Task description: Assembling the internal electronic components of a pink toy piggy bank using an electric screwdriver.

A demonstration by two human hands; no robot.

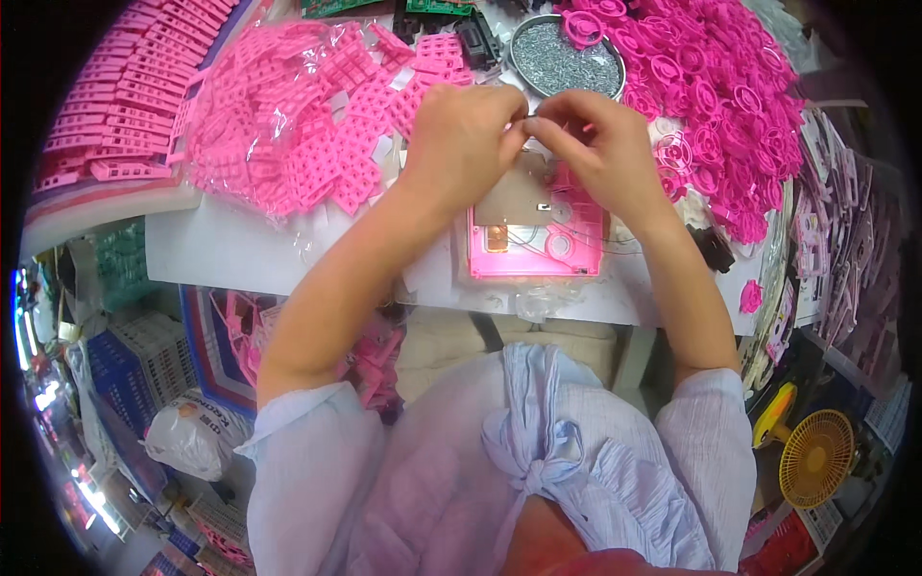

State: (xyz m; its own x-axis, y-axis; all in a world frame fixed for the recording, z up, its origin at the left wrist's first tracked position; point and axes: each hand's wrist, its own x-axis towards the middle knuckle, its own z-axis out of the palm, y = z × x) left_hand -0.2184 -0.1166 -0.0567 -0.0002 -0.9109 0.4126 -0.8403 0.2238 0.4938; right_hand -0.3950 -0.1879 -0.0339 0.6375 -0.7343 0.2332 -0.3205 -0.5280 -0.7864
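Hundreds of pink plastic parts (288, 125) crowd our white bench (221, 252); a pink square housing (538, 245) lies near its front edge, brown board and ring already seated inside. Above it our left hand (459, 134) and right hand (597, 144) meet, each grip pinching one tiny metal piece (527, 119), not yet fitted, we judge.
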